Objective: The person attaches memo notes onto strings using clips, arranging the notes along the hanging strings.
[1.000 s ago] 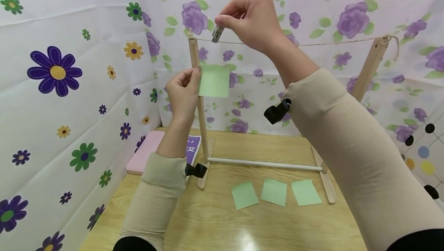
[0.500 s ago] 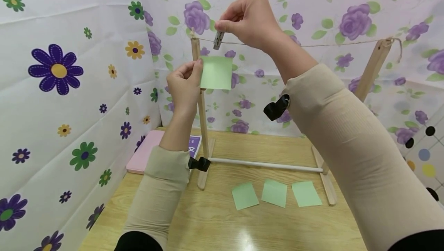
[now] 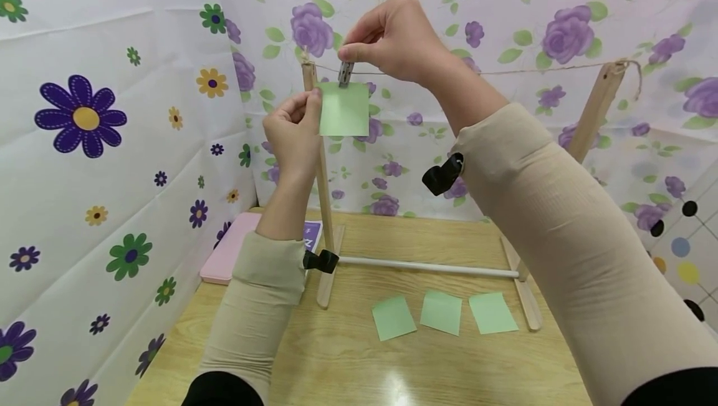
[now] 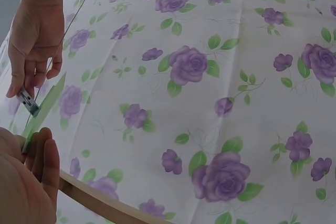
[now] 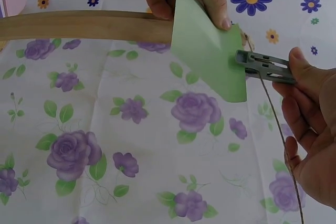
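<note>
My left hand pinches the left edge of a green paper square, held upright just below the string near the left post. With thumb and fingers my right hand grips a grey metal clip above the paper. In the right wrist view the clip points at the paper, its tip at the paper's top edge and the string running by it. Whether its jaws have closed over the paper I cannot tell.
Wooden posts carry the string, joined low down by a white rod. Three green squares lie on the table. A pink case and a purple booklet are at the left.
My left hand has raised the paper towards the string. The clip in my right hand has come down, turned more upright, and now meets the paper's top edge.
</note>
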